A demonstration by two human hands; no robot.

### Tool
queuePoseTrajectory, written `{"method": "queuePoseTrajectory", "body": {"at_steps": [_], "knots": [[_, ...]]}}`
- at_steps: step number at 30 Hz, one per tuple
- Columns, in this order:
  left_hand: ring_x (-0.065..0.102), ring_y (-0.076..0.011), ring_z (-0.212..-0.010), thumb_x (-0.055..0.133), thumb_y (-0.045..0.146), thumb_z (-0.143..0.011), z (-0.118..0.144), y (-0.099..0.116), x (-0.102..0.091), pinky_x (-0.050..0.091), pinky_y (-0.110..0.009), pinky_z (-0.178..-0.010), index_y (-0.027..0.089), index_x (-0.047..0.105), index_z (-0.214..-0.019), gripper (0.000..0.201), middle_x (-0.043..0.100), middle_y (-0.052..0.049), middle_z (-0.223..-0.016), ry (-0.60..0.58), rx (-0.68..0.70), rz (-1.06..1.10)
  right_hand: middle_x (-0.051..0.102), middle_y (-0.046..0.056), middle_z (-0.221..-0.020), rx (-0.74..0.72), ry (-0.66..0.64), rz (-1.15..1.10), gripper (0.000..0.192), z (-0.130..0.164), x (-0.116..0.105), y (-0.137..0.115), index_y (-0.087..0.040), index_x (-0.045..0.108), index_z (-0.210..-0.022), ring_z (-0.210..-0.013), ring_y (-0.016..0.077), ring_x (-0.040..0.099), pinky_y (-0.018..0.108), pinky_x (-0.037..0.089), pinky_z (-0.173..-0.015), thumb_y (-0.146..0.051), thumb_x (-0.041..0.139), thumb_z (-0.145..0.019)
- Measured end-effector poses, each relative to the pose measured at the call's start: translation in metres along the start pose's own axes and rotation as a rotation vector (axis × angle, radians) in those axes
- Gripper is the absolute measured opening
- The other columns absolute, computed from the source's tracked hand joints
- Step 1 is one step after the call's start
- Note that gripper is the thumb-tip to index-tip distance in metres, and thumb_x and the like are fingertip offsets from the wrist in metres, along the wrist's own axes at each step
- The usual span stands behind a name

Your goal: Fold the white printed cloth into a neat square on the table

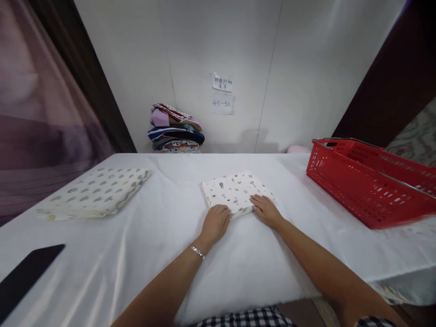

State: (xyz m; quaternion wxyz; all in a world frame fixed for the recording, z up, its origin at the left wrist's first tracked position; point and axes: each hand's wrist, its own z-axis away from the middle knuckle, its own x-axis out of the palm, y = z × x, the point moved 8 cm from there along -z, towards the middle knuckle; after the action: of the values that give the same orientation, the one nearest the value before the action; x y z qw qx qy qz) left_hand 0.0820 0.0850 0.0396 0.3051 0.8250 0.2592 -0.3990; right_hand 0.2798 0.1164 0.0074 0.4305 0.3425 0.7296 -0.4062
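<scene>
Folded white printed cloth [235,191] at centre of frame, flat on the white-covered desk [136,254], set slightly askew: 1 corner toward the upper centre, near edge running from lower left to right. Long axis roughly across the frame, tilted a little clockwise.

Left hand [215,223] just below the cloth's lower left corner, knuckles up, fingers curled loosely at the near edge; touching the hem, grip neither spread flat nor clamped, nothing visibly pinched. Silver bracelet [197,251] at the left wrist.

Right hand [265,210] at the cloth's lower right edge, fingers extended and lying flat, tips resting on the top layer; grip apart, pressing rather than holding.

Key relation: cloth directly ahead of both hands, farther up the frame than either, with each hand on 1 end of the near edge. Both about equally near; right hand overlapping the fabric slightly more, left hand mostly on the desk beside it.

Surroundings: second folded cloth with grey-green spots [93,193] at left of frame, well apart from the hands. Red plastic basket [368,186] at right of frame, on the desk, well apart from the printed cloth. Stack of folded fabrics [175,129] against the wall at upper centre left, below 2 paper notes [222,93]. Dark flat object [25,274] at lower left, partly cut off.
</scene>
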Motion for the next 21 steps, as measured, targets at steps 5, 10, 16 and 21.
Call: {"method": "queuePoseTrajectory", "body": {"at_steps": [5, 10, 16, 21], "knots": [[0.052, -0.0208, -0.096, 0.044, 0.018, -0.087, 0.002, 0.0, 0.003, 0.041, -0.04, -0.086, 0.019, 0.06, -0.098, 0.019, 0.061, -0.006, -0.1, -0.009, -0.008, -0.027, 0.06, 0.004, -0.121, 0.087, 0.0, -0.087, 0.041, -0.022, -0.015, -0.009, -0.024, 0.06, -0.114, -0.118, 0.0208, 0.049, 0.042, 0.032, -0.101, -0.039, 0.027, -0.094], [0.052, -0.0205, -0.095, 0.044, 0.014, -0.086, 0.004, 0.003, 0.003, 0.042, -0.039, -0.085, 0.018, 0.059, -0.098, 0.019, 0.061, -0.006, -0.099, -0.018, -0.006, -0.049, 0.05, 0.008, -0.133, 0.104, 0.015, -0.077, 0.042, -0.045, -0.009, -0.029, -0.021, 0.054, -0.123, -0.13, 0.0217, 0.036, 0.045, 0.022, -0.107, -0.04, 0.031, -0.093], [0.052, -0.0202, -0.097, 0.044, 0.02, -0.088, 0.006, 0.001, 0.001, 0.041, -0.039, -0.087, 0.019, 0.058, -0.1, 0.018, 0.061, -0.005, -0.102, -0.006, 0.011, -0.027, 0.042, 0.005, -0.14, 0.073, -0.129, -0.02, 0.04, -0.041, 0.019, -0.038, -0.026, 0.051, -0.126, -0.133, 0.0197, 0.03, 0.045, 0.021, -0.106, -0.039, 0.03, -0.093], [0.053, -0.0201, -0.096, 0.045, 0.022, -0.088, 0.005, -0.001, 0.001, 0.042, -0.04, -0.086, 0.02, 0.059, -0.097, 0.017, 0.061, -0.005, -0.1, -0.029, -0.031, -0.004, 0.051, 0.006, -0.133, 0.146, -0.062, 0.024, 0.037, -0.076, -0.002, -0.013, -0.023, 0.055, -0.121, -0.127, 0.0195, 0.039, 0.039, 0.028, -0.103, -0.03, 0.031, -0.093]]}}
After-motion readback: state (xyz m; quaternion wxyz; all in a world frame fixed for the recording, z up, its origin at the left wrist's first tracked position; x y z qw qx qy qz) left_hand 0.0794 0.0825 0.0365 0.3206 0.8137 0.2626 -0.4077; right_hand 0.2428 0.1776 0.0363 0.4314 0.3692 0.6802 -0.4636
